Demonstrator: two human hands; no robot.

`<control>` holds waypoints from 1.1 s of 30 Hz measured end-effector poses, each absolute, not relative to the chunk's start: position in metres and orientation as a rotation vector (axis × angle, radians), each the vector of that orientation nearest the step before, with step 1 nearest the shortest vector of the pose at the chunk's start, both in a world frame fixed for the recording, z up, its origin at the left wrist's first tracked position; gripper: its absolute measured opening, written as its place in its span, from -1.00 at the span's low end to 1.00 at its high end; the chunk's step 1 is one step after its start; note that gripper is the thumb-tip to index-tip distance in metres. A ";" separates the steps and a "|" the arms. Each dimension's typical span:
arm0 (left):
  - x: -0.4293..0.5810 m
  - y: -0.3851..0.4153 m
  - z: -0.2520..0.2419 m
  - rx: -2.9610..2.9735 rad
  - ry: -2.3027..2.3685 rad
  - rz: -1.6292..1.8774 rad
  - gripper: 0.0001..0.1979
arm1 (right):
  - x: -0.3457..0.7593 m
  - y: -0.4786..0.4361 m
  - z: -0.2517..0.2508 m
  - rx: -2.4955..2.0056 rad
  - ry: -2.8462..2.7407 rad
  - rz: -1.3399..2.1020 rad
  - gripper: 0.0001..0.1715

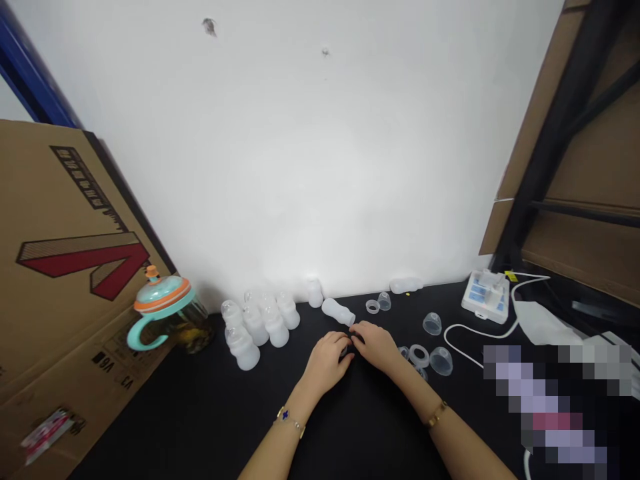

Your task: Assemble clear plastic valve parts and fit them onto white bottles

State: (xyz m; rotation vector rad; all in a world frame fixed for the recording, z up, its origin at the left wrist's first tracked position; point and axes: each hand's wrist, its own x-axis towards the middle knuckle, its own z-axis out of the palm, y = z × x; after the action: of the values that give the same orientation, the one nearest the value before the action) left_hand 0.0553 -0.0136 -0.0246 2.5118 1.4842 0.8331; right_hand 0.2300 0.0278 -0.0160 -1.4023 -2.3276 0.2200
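We record the left hand (327,363) and right hand (375,347) meeting over the surface (175,407), fingertips pinching a mostly hidden small dark piece (346,349), steadied between both, a frosted plastic bottle (339,311) lying just beyond, a clear collar ring (419,355) nearby.

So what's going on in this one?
A person's left hand and right hand meet over a black tabletop, fingers around something small and dark, mostly hidden. A frosted plastic bottle lies just beyond them, more bottles stand leftward, and clear domed caps and rings sit rightward.
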 end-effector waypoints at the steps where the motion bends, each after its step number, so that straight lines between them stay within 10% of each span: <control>1: 0.056 -0.014 -0.025 2.510 1.481 0.839 -0.78 | 0.229 0.028 -0.018 -1.387 -2.327 0.214 -0.69; 33: 0.042 -0.009 -0.021 2.307 1.568 0.952 -0.87 | 0.232 0.044 -0.021 -1.132 -1.979 1.013 -0.54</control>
State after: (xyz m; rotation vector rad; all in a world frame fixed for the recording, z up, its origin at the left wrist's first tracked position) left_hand 0.0418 -0.0088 -0.0212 2.3067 1.5683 0.9523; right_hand 0.2316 0.0438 -0.0206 -1.1325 -1.9788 1.0132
